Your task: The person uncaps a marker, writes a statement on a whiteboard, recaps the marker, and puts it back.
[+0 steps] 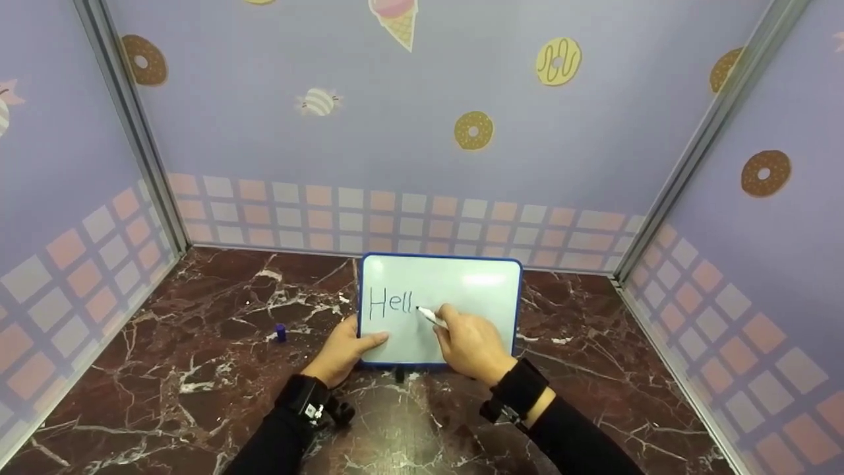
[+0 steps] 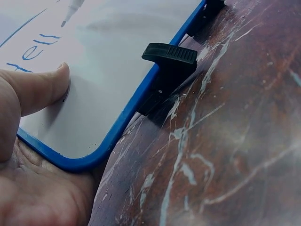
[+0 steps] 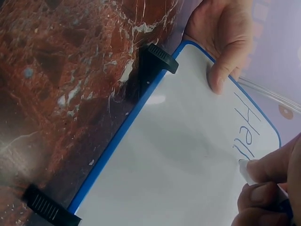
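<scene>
A small whiteboard [image 1: 455, 284] with a blue frame leans back on the marble-patterned table, the letters "Hell" [image 1: 390, 303] handwritten on its left half. My left hand [image 1: 343, 349] grips the board's lower left edge, thumb across the white face and the palm behind. In my right hand [image 1: 475, 343] a white marker [image 1: 432, 317] is pinched between thumb and fingers, its dark tip at the board just right of the last letter. Black clip-like feet [image 2: 171, 55] hold the board's bottom edge, seen in both wrist views.
A blue-purple marker cap [image 1: 281, 332] stands on the table [image 1: 217, 369] left of the board. Patterned panels [image 1: 409, 224] with metal corner posts [image 1: 142, 132] enclose the table at the back and both sides.
</scene>
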Motion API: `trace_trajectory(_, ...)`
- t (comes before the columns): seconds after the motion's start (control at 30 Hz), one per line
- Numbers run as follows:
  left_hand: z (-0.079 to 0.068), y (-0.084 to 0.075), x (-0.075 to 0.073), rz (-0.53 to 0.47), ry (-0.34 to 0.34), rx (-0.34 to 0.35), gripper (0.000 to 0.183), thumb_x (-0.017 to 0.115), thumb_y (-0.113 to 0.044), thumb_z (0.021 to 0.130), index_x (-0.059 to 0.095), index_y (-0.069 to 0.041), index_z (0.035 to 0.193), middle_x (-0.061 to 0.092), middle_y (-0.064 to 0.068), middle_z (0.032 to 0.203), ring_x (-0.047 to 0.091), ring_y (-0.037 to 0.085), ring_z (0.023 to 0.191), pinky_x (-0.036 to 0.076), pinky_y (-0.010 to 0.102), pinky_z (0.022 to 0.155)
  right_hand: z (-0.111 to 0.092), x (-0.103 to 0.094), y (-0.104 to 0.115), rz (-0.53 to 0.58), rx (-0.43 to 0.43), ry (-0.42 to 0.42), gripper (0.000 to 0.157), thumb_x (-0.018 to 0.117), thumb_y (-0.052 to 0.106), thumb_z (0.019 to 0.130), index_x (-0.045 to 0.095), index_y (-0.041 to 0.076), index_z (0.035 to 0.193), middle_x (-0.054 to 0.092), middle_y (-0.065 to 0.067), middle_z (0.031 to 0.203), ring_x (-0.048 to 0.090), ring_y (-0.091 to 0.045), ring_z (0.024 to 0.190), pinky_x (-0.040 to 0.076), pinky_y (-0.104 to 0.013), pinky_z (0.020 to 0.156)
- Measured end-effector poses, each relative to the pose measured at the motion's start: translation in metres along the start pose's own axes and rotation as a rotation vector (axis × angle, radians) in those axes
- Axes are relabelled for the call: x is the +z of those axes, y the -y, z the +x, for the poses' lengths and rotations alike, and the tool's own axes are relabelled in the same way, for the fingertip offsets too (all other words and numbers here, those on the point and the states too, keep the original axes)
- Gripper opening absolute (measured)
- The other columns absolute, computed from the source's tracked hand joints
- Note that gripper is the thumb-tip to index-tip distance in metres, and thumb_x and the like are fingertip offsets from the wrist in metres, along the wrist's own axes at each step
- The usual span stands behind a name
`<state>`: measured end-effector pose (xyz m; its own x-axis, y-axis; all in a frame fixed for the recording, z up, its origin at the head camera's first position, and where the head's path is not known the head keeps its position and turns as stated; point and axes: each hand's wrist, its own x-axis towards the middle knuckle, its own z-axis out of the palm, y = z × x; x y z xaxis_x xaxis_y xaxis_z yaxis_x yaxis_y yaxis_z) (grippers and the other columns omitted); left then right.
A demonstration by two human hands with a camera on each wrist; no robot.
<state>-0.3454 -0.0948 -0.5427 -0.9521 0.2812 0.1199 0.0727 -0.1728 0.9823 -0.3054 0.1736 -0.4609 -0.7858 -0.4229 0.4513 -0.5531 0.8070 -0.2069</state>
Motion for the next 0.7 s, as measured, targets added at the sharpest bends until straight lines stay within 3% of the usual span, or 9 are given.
trace_trajectory(0.3, -0.0004, 0.0005, -0.0014, -0.003, 0.027, 0.012, 0.053, 0.075, -0.001, 0.103, 0.055, 0.012, 0.151, 0.071, 0.027, 0.142, 0.076, 0.030, 0.118, 0.064, 0.039, 0.098, 0.0009, 0.0024, -0.0007, -0.021, -0.020, -0.015, 0.011, 0.073, 0.011, 0.105, 0.063, 0.009, 0.106, 0.067, -0.005, 0.075, 0.053, -0.018, 0.056, 0.047, -0.039, 0.047)
trace_trajectory(0.7, -0.0002, 0.0000, 0.0002, -0.021, 0.021, 0.015, 0.056, 0.076, 0.001, 0.101, 0.055, 0.013, 0.151, 0.070, 0.027, 0.143, 0.076, 0.031, 0.120, 0.064, 0.042, 0.100, 0.0052, 0.0021, 0.0035, -0.036, -0.026, -0.045, 0.014, 0.074, 0.012, 0.105, 0.061, 0.008, 0.109, 0.065, -0.005, 0.073, 0.059, -0.024, 0.056, 0.051, -0.043, 0.047)
